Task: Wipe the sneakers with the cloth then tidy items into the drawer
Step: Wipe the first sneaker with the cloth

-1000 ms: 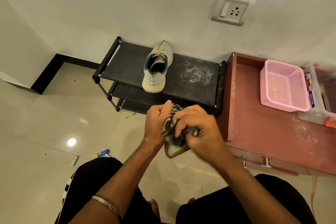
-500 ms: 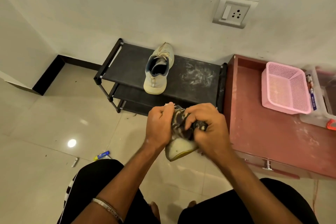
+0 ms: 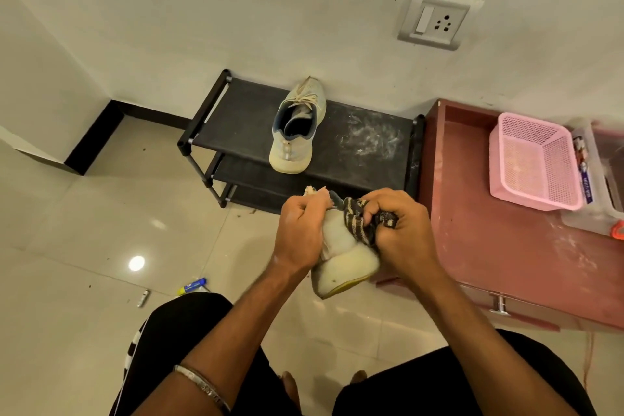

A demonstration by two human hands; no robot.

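Note:
My left hand (image 3: 300,233) grips a pale sneaker (image 3: 344,263) in front of me, heel down, its yellowish sole edge showing below. My right hand (image 3: 401,233) holds a bunched dark striped cloth (image 3: 358,219) against the sneaker's upper. The second pale sneaker (image 3: 297,132) stands on the top shelf of the black shoe rack (image 3: 243,111), heel toward me. The reddish-brown drawer unit (image 3: 489,246) stands at the right, its metal drawer handle (image 3: 499,304) near my right forearm.
A pink mesh basket (image 3: 533,162) and a clear plastic box (image 3: 604,176) sit on the drawer unit. White dust marks the rack's right side. A blue-and-yellow tube (image 3: 192,285) and a small metal item (image 3: 143,298) lie on the tiled floor at the left.
The cloth in my right hand has shifted to the right across the sneaker, baring more of its pale upper. My left hand keeps its grip.

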